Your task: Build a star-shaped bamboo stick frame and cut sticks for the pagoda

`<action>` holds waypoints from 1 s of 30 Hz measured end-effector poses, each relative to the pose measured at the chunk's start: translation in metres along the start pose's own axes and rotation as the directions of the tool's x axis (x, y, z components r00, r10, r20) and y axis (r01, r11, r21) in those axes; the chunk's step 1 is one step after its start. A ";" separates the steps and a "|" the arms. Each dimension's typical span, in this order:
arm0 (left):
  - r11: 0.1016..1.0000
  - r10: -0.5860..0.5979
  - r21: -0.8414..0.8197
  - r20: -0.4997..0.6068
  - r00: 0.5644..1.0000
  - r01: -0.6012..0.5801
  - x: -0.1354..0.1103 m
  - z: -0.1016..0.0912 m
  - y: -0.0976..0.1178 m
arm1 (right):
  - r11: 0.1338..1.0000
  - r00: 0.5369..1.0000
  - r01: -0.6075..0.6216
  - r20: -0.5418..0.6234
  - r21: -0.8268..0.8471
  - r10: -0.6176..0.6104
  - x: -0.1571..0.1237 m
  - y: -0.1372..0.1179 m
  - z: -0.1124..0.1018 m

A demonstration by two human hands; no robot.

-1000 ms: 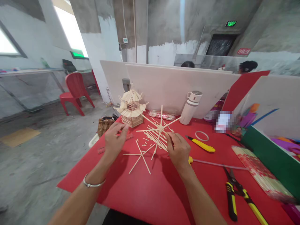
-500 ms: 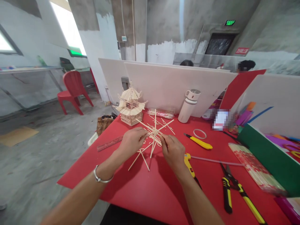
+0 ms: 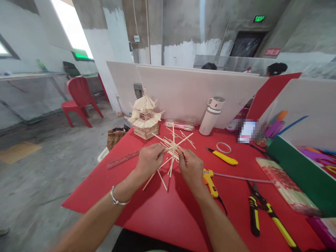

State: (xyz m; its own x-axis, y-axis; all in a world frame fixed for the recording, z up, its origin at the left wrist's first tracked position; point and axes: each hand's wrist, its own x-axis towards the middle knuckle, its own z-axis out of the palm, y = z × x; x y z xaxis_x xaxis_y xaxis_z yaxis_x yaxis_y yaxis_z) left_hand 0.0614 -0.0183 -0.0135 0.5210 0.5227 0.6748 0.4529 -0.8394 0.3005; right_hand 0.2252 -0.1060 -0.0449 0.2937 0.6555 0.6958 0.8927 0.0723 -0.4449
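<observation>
A star of thin wooden sticks [image 3: 173, 141] is held up over the red table [image 3: 168, 213]. My left hand [image 3: 150, 160] pinches it from the left side and my right hand [image 3: 191, 168] pinches it from the right, fingers closed on the sticks. A second flat stick star [image 3: 159, 173] and several loose sticks lie on the table under my hands. Behind them, at the far left of the table, a small wooden pagoda model [image 3: 145, 117] stands.
A yellow glue gun [image 3: 210, 177] lies by my right hand; a yellow knife [image 3: 223, 156], tape ring [image 3: 224, 147], cutters [image 3: 256, 206], white bottle [image 3: 212, 116] and ruler [image 3: 123, 159] sit around. White partition boards [image 3: 189, 91] back the table. A red chair [image 3: 78, 99] stands left.
My left hand moved right from beside the pagoda and took hold of the raised stick star. Both hands now grip it. The glue gun has come into view.
</observation>
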 end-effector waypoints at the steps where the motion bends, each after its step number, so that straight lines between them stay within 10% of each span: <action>1: 1.000 0.001 0.011 -0.003 1.000 -0.001 -0.001 0.001 0.000 | 1.000 1.000 -0.007 -0.005 -0.001 0.007 0.000 0.000 0.001; 14: 0.926 -0.042 0.373 0.234 0.971 -0.049 -0.004 -0.006 0.013 | 0.981 0.989 0.019 0.150 -0.194 0.011 -0.007 -0.004 0.002; 30: 0.966 0.032 0.231 0.348 0.937 -0.119 -0.017 -0.010 0.005 | 0.965 0.974 0.203 0.138 -0.168 -0.181 -0.018 -0.004 -0.003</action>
State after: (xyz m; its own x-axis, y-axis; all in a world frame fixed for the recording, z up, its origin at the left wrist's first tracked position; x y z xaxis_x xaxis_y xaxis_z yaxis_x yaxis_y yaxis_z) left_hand 0.0477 -0.0328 -0.0162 0.7547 0.5144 0.4072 0.5424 -0.8384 0.0538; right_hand 0.2175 -0.1197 -0.0540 0.0769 0.7287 0.6805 0.9782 0.0771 -0.1930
